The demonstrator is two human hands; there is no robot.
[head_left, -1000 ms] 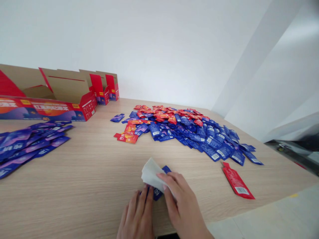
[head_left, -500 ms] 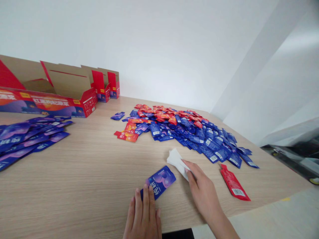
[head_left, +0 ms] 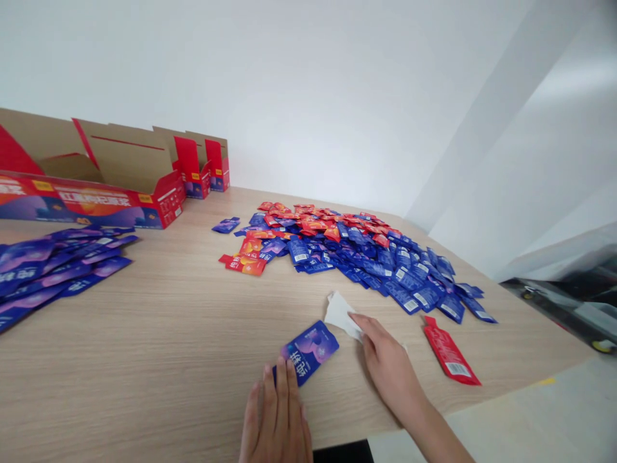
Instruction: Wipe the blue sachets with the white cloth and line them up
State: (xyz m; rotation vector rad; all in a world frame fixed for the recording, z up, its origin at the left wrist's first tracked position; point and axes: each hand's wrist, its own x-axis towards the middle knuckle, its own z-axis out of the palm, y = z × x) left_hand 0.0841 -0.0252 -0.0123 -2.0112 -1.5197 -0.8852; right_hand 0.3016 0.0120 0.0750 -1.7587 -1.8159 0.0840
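Low in the frame, the left hand (head_left: 276,418) rests its spread, open fingers (head_left: 283,392) on a blue sachet (head_left: 311,350), pinning it steady on the surface (head_left: 144,360), while the right hand (head_left: 385,363) closes its fingers on a white wipe (head_left: 341,315) just beside it.

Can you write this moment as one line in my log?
left hand: on blue sachet | right hand: holding white wipe | nearby: red sachet

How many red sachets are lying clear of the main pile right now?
1: the red sachet lies alone on the wooden table, right of the right hand. Others may be hidden in the pile.
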